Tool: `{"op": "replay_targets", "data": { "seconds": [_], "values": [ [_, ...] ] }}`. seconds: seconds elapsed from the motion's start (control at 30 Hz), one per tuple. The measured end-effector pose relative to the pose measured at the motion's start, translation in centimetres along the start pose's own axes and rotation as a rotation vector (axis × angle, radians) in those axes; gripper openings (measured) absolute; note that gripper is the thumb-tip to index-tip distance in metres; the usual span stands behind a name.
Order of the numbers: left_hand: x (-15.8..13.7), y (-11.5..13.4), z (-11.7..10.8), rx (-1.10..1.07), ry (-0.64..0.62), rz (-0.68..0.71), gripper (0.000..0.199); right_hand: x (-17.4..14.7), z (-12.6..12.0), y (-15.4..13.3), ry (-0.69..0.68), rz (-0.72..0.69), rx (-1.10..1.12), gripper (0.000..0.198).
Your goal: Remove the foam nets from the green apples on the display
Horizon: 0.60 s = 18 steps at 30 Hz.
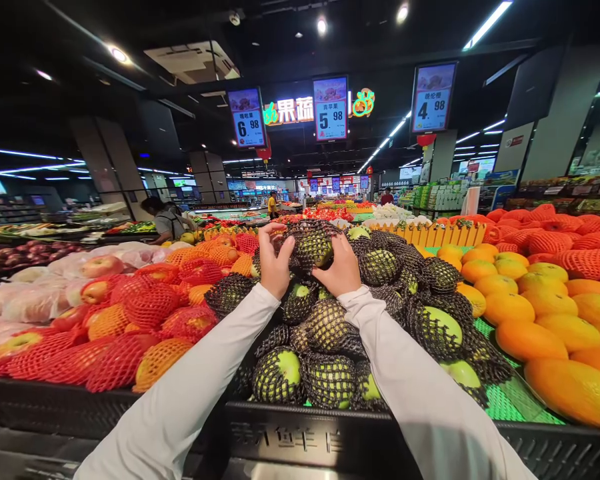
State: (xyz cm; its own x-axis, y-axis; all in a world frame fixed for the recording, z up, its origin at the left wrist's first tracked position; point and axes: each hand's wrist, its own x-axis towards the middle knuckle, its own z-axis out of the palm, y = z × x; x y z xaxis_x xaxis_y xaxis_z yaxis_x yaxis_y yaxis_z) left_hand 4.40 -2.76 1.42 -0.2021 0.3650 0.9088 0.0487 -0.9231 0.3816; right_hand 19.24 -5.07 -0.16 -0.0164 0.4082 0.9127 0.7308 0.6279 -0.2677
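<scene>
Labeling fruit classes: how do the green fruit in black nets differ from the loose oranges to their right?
The green fruit each wear a black foam net; the oranges lie bare. The green fruit are green-skinned, the oranges orange. Both hands, left hand and right hand, close on one green fruit at the back of the pile; no hand touches the oranges. Both are roundish and piled in adjoining sections of the black display bin.

Partly covered by left hand and right hand: netted green fruit. Cut by right edge: oranges. Too small to read: lettering on black crate.
</scene>
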Motion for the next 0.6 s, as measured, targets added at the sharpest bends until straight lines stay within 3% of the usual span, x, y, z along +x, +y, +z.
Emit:
{"op": "replay_targets", "data": {
  "seconds": [0.17, 0.27, 0.33, 0.43, 0.6],
  "values": [
    [-0.11, -0.25, 0.44, -0.256, -0.187, -0.383, 0.054, -0.15, 0.00, -0.07, 0.140, 0.031, 0.039, 0.070],
    [-0.26, -0.10, 0.50, -0.448, -0.327, -0.612, 0.062, -0.24, 0.10, -0.01, 0.160, 0.037, 0.062, 0.077],
    [-0.35, 0.05, 0.40, -0.476, -0.375, -0.693, 0.065, -0.23, 0.18, 0.09, 0.146, 0.029, 0.083, 0.079],
    [-0.37, 0.35, 0.41, -0.437, -0.318, -0.690, 0.056, -0.12, 0.20, 0.12, 0.102, -0.018, 0.131, 0.063],
    [0.51, 0.54, 0.37, -0.381, -0.015, -0.661, 0.049, 0.05, -0.27, -0.41, 0.139, -0.073, 0.249, 0.025]
  ]
}}
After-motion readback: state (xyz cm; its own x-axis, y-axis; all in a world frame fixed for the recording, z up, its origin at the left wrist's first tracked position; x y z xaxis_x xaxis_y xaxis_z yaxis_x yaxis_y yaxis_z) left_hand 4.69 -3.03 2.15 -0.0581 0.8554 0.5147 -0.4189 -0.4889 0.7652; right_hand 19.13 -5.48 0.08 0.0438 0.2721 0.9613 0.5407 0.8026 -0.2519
